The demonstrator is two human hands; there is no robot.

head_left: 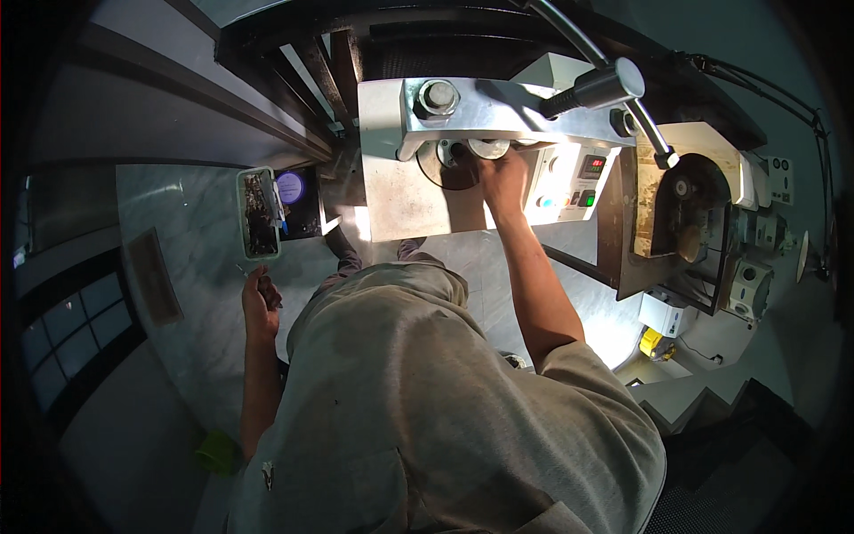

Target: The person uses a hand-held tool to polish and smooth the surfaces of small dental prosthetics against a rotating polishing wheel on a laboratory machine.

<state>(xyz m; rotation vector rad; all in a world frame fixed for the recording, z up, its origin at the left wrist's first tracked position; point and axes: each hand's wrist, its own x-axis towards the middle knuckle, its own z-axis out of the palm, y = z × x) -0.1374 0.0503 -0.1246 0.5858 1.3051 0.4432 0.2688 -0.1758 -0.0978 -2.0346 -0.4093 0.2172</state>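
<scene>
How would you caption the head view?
Right hand at a white boxy machine with a thick silver metal bar; left hand near a pale rectangular tray.

1 head-worn fisheye view, looking down, torso (pixel 400 383) close below, machine (pixel 498 107) farther ahead

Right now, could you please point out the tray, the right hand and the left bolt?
Tray (pixel 241 214), head view: its left rim.
Right hand (pixel 503 184), head view: back of the hand.
Left bolt (pixel 438 95), head view: its top.
</scene>
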